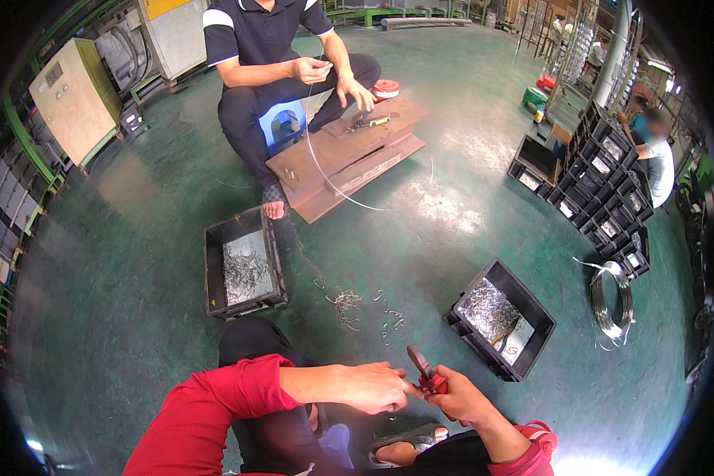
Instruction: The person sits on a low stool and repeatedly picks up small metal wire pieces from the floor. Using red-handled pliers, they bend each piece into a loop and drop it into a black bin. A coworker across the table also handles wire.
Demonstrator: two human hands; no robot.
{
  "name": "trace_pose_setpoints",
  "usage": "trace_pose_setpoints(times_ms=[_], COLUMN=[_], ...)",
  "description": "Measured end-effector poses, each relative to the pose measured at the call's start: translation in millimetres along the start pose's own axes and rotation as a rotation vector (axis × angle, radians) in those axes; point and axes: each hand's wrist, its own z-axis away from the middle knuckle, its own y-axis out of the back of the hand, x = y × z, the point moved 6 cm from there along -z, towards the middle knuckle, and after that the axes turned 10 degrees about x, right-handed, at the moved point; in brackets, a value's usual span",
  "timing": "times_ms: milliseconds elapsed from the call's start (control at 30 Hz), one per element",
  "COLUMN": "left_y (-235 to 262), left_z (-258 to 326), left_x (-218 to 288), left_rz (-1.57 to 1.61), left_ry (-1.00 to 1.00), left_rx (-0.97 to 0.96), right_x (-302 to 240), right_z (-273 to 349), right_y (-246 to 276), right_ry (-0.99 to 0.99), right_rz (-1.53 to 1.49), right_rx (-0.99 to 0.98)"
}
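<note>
My right hand (462, 397) is wrapped around the red handles of a pair of pliers (419, 362), whose dark metal head points up and to the left. Close beside it is my left hand (377, 387), its fingers closed in a pinch near the pliers' handles. What the left fingers hold, if anything, is too small to make out. Beyond my hands, several bent wire hooks (347, 301) lie scattered on the green floor. A black crate (496, 355) to the right holds a heap of small wire pieces (490, 308). Another black crate (214, 274) with similar pieces stands to the left.
Across from me a seated person (266, 47) holds a long thin wire (319, 163) above a rusty steel beam (349, 170). Pliers with yellow on the handles (379, 122) lie on the beam. Stacked black crates (591, 178) and a wire coil (611, 301) are at the right.
</note>
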Motion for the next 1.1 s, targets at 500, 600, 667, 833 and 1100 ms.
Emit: trace_pose_setpoints(times_ms=[500, 600, 667, 833, 1100], left_y=[0.2, 3.9, 9.3, 28.7, 26.2], left_z=[-0.6, 0.0, -0.7, -2.2, -2.9], left_x=[-7.7, -7.7, -8.7, -9.0, -11.9], left_rz=[0.048, 0.06, 0.055, 0.036, -0.032], left_ry=[0.047, 0.045, 0.037, 0.027, 0.097], left_rx=[-0.003, 0.019, 0.05, 0.155, 0.036], right_x=[-23.2, -26.2, -25.0, -23.2, -22.6], right_z=[7.2, 8.5, 8.7, 11.9, 9.1], right_y=[0.4, 2.8, 6.9, 14.4, 10.1], right_ry=[0.052, 0.061, 0.013, -0.126, 0.072], right_rz=[-0.196, -0.218, -0.218, -0.33, -0.289], right_rx=[-0.049, -0.061, -0.054, -0.052, -0.045])
